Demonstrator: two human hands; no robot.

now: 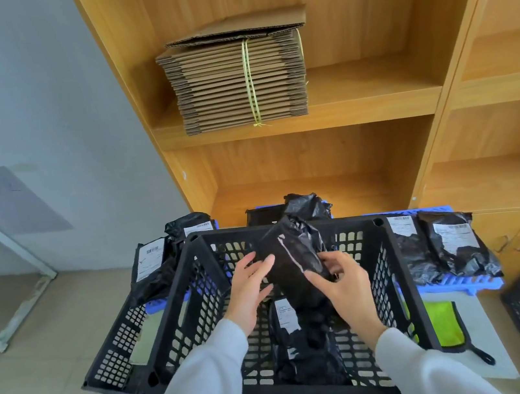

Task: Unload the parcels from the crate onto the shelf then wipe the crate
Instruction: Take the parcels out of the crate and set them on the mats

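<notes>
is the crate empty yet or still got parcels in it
Not empty. One labelled black parcel lies on the crate floor, and both hands hold another parcel above it.

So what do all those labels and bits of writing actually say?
None can be read.
White label on the left parcel: barcode, print blurred.
Label on the parcel in the crate: too small.
Labels on the right parcels: blurred.
Held parcel, cardboard stack: no text showing.

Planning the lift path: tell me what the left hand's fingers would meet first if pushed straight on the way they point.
The left hand fingers point up and right at the black parcel held over the crate; they already seem to touch it, though depth is unclear.
</notes>
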